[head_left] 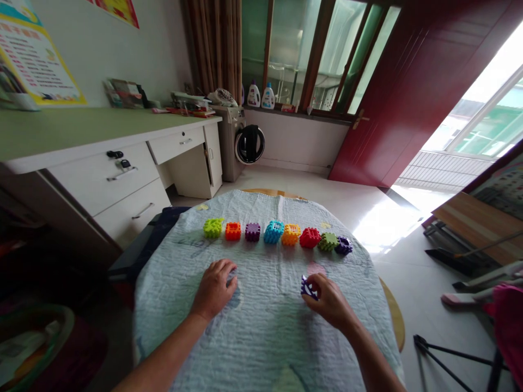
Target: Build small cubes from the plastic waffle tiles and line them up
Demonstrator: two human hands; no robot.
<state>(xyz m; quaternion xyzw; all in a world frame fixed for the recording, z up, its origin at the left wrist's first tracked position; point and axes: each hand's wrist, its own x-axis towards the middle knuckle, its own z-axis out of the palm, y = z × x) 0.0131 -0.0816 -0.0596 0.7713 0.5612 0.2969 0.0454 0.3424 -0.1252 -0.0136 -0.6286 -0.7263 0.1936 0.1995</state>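
Note:
My right hand (326,298) pinches a flat purple piece (308,288) with notched edges, right of the middle of the cloth. Resting on the cloth to the left, my left hand (215,286) has its fingers curved and thumb apart, with nothing seen between them. Beyond both hands stands a row of notched cubes: lime green (213,228), orange (232,231), purple (253,232), light blue (273,232), yellow-orange (291,234), red (310,238), green (328,242) and dark purple (344,245). The last two cubes sit close together.
A pale blue cloth (261,337) covers the round table. A desk with drawers (122,179) stands at the left, a washing machine (232,141) behind it. The red door (384,109) is at the right, a black stand (453,356) at the lower right.

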